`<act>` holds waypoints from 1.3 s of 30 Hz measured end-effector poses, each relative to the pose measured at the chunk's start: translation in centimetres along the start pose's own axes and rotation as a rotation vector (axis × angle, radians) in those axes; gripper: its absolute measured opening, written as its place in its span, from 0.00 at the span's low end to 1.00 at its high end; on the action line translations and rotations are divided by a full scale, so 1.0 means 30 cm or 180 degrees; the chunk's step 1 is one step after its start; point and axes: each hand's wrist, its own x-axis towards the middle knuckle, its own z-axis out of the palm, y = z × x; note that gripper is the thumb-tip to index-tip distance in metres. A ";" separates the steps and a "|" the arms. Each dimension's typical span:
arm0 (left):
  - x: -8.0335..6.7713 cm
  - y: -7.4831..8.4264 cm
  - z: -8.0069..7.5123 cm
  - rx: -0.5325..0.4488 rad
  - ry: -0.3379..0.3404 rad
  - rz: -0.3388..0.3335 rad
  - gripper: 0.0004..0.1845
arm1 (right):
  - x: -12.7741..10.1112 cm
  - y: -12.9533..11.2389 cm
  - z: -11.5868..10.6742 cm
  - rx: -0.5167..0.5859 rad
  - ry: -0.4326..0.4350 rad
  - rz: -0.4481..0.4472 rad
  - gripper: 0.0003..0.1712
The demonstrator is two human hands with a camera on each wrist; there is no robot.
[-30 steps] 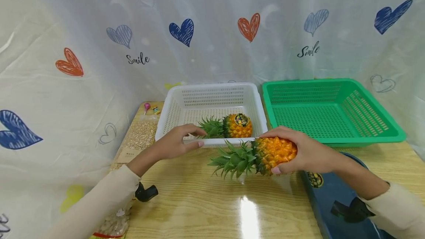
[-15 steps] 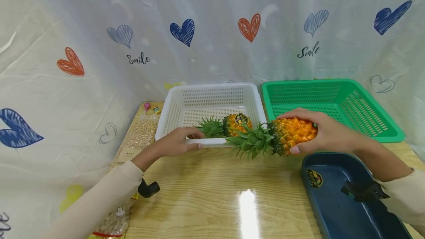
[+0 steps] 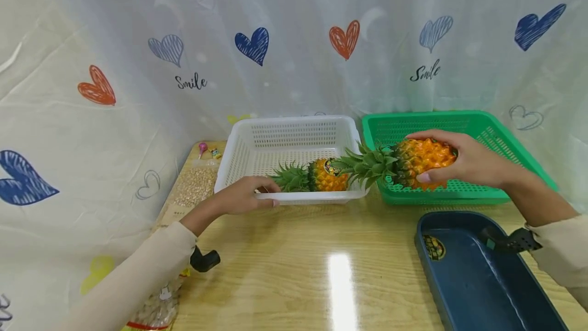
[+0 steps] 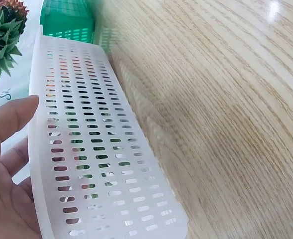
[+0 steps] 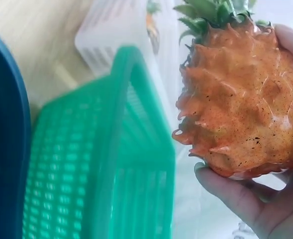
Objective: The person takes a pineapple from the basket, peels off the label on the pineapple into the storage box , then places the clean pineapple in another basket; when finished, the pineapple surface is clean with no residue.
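My right hand (image 3: 464,163) grips an orange pineapple (image 3: 415,161) (image 5: 245,104) on its side, leaves pointing left, held over the front left part of the green basket (image 3: 482,190) (image 5: 101,164). A second pineapple (image 3: 321,175) with a round sticker lies inside the white basket (image 3: 239,160) (image 4: 91,159). My left hand (image 3: 245,195) (image 4: 7,174) holds the white basket's near rim, thumb on top of the edge.
A dark blue tray (image 3: 478,275) with a sticker in it lies at the front right of the wooden table (image 3: 294,269). A bag of grain (image 3: 195,188) and small sweets (image 3: 209,150) lie left of the white basket. A heart-printed curtain hangs behind.
My right hand has carried the pineapple up and to the right, from above the table by the white basket to over the green basket. The left hand has stayed on the white rim.
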 end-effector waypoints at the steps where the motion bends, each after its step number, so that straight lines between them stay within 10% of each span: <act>1: -0.001 0.001 0.000 -0.0009 -0.0007 -0.0008 0.14 | 0.002 0.008 -0.007 -0.0014 0.0033 0.0045 0.43; 39: -0.007 -0.011 0.001 -0.0085 -0.0003 0.0044 0.13 | 0.084 0.278 -0.260 -0.0623 -0.0003 0.0827 0.45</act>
